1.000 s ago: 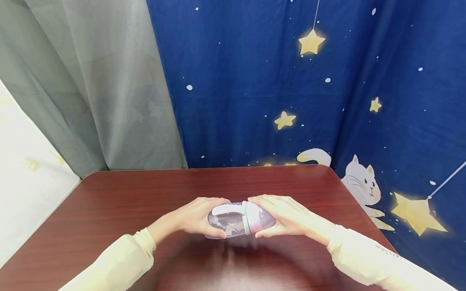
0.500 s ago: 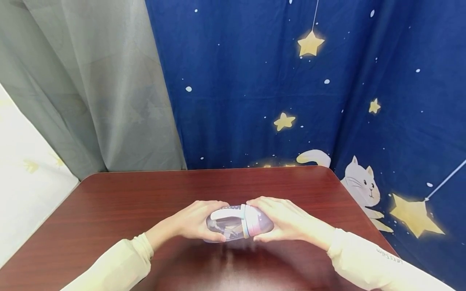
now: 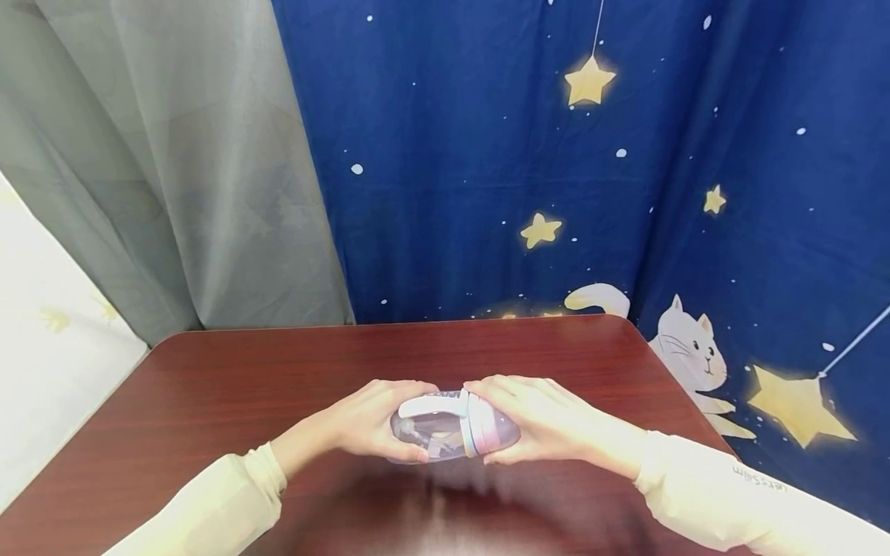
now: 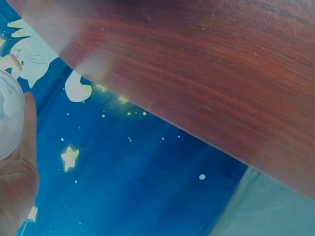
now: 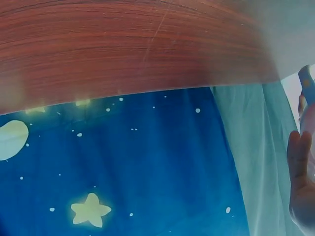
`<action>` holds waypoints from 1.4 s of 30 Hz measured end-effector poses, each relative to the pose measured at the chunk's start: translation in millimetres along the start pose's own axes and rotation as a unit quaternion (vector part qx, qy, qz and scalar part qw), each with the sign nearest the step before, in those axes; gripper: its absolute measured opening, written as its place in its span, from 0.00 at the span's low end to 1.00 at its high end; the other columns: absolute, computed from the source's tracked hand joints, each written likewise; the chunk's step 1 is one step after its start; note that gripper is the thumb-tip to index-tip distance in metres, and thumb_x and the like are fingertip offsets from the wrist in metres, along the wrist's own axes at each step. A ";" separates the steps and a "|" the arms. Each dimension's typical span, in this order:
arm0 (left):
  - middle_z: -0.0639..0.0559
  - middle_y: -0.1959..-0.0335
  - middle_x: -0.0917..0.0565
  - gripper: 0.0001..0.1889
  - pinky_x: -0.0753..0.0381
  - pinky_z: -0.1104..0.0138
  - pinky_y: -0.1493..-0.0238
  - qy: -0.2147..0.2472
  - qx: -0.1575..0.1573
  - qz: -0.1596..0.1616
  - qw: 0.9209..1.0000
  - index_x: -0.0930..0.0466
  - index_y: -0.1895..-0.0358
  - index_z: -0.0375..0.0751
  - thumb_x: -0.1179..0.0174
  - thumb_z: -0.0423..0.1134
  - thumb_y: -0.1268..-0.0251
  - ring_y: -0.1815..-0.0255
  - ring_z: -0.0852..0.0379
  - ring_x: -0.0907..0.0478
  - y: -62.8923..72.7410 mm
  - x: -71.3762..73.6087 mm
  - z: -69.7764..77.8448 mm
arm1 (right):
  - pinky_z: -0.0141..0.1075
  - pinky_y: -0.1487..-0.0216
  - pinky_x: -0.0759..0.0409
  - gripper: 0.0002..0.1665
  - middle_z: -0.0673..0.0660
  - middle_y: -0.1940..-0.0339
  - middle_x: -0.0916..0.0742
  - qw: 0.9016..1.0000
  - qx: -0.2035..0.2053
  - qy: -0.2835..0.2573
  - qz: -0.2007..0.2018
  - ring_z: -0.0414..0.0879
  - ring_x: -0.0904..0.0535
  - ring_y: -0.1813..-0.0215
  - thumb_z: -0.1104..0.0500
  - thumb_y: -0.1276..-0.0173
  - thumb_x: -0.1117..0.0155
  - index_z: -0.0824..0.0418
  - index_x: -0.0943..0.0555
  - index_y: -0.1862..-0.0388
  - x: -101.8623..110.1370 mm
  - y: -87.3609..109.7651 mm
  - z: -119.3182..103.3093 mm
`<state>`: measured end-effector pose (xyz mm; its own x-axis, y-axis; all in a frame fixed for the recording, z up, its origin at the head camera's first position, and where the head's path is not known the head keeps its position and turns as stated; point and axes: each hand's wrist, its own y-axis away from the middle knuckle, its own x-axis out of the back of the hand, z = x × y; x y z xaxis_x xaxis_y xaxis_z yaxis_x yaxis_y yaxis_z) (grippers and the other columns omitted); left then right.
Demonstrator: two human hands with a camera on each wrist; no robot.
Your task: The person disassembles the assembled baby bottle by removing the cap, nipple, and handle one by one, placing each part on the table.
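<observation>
A clear baby bottle (image 3: 445,440) with a pale handle and a domed cap (image 3: 490,426) lies sideways between both hands in the head view. My left hand (image 3: 375,419) grips its base end, thumb along the near side. Around the cap end curl the fingers and thumb of my right hand (image 3: 531,421). Coloured bands of pink, yellow and blue ring the collar. At the left edge of the left wrist view, the rounded bottle base (image 4: 11,115) sits against the palm. Only a slice of the right hand (image 5: 301,182) shows in the right wrist view.
Below the bottle spreads a dark red wooden table (image 3: 278,363), its far edge near the curtains. A blue curtain (image 3: 452,154) with stars and a cat hangs behind, beside a grey curtain (image 3: 229,170).
Both hands and the bottle sit slightly further left and lower in the head view than a second ago. The grip of each hand looks about the same.
</observation>
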<state>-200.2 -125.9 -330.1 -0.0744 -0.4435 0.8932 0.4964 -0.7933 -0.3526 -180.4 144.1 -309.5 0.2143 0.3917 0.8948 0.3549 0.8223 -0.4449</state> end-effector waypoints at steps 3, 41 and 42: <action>0.62 0.61 0.24 0.35 0.30 0.76 0.66 -0.007 -0.014 0.010 1.000 0.30 0.49 0.44 0.40 0.64 0.58 0.65 0.69 0.28 -1.3 0.6 1.3 | 0.37 0.55 0.28 0.45 0.51 0.50 0.23 1.000 0.013 0.003 0.014 0.42 0.27 0.52 0.38 0.54 0.34 0.61 0.33 0.42 3.2 2.6 0.1; 0.59 0.59 0.24 0.33 0.27 0.68 0.65 0.029 0.044 0.089 0.995 0.30 0.48 0.41 0.34 0.54 0.59 0.65 0.65 0.27 40.8 4.0 -26.0 | 0.34 0.63 0.27 0.44 0.47 0.50 0.23 0.995 -0.067 -0.008 0.071 0.38 0.28 0.54 0.37 0.57 0.33 0.55 0.32 0.42 20.8 37.6 32.2; 0.59 0.59 0.24 0.33 0.27 0.68 0.65 0.029 0.044 0.090 0.995 0.30 0.48 0.40 0.34 0.53 0.59 0.65 0.65 0.27 41.3 3.8 -25.8 | 0.33 0.64 0.27 0.44 0.47 0.50 0.23 0.995 -0.069 -0.003 0.070 0.38 0.28 0.54 0.37 0.57 0.33 0.54 0.31 0.42 21.3 38.0 32.2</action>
<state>-202.3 -171.1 -348.5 -0.0266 -0.6002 0.7994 0.5799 -0.6606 -0.4767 -191.6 196.9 -306.2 0.2657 0.5017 0.8232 0.4434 0.6947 -0.5664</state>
